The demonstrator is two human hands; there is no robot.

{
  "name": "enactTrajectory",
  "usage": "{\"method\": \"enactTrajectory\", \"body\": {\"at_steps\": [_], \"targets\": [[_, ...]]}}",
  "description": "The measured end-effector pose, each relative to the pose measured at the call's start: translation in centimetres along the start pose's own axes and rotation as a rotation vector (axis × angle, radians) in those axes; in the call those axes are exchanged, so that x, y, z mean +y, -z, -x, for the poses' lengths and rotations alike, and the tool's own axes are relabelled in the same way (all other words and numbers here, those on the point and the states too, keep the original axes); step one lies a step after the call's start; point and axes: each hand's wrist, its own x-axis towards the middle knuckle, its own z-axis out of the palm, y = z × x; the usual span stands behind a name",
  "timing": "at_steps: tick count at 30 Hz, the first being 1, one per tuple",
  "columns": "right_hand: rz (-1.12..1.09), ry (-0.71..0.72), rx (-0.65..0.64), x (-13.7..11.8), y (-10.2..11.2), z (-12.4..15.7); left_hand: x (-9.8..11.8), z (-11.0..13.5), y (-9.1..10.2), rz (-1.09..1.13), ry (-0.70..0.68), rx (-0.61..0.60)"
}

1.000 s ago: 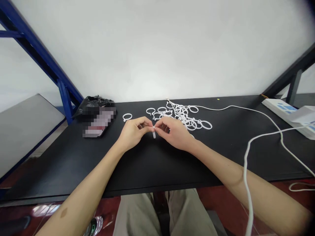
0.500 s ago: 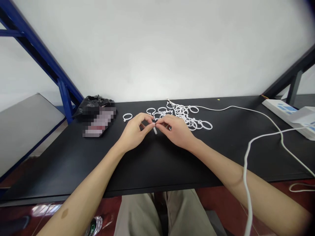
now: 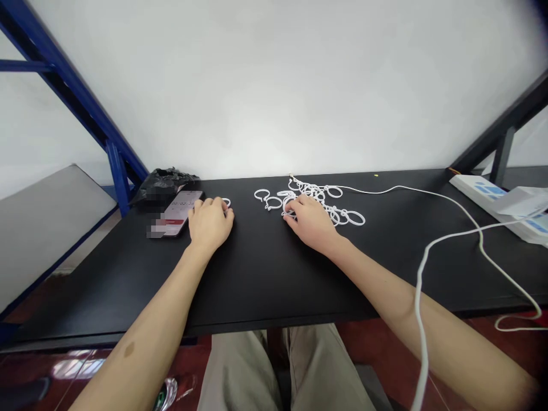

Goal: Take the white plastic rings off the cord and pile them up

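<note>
Over on the left, my left hand (image 3: 209,224) rests low on the black table, its fingers curved down and a little apart, the thumb out to the side. Its fingertips are hidden from me. Just past them, part of a white plastic ring (image 3: 226,201) shows. My right hand (image 3: 311,224) is at the near left side of a tangled pile of white plastic rings (image 3: 331,211), its thumb and index finger closing on one ring (image 3: 286,205). Two separate rings (image 3: 262,195) lie left of the pile, each with a small knob.
A phone (image 3: 184,211) lies by my left hand, with a crumpled black plastic bag (image 3: 158,182) behind it. A white cable (image 3: 402,187) runs from the pile across the right side and over my right forearm. A white and blue box (image 3: 492,194) sits at the far right.
My hands were together at the middle, pinching a white ring between them. They have parted: the left moved left beside the lone ring, the right went to the pile.
</note>
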Motion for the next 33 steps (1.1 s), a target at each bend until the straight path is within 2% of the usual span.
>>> {"method": "enactTrajectory", "body": {"at_steps": [3, 7, 14, 18, 21, 25, 33], "targets": [[-0.002, -0.008, -0.009, -0.2, 0.1, 0.1, 0.0, 0.2, -0.5, -0.081, -0.046, -0.058], [-0.024, -0.01, 0.008, -0.3, 0.2, 0.1, 0.2, 0.3, -0.5, -0.041, -0.074, -0.029], [-0.048, 0.007, 0.048, -0.4, 0.3, 0.1, 0.8, 0.1, -0.4, 0.273, -0.207, -0.011], [-0.074, 0.032, 0.12, -0.6, 0.4, 0.1, 1.3, 0.5, 0.0, 0.427, -0.333, -0.013], [-0.127, 0.086, 0.195, -0.9, 0.5, 0.2, 1.8, 0.9, 0.5, 0.48, -0.367, 0.005], [-0.202, 0.196, 0.229, -1.7, 0.9, 0.6, 2.3, 1.4, 1.3, 0.529, -0.322, -0.013], [-0.142, 0.375, 0.203, -2.4, 1.0, 0.8, 3.0, 1.6, 2.2, 0.747, -0.166, -0.249]]}}
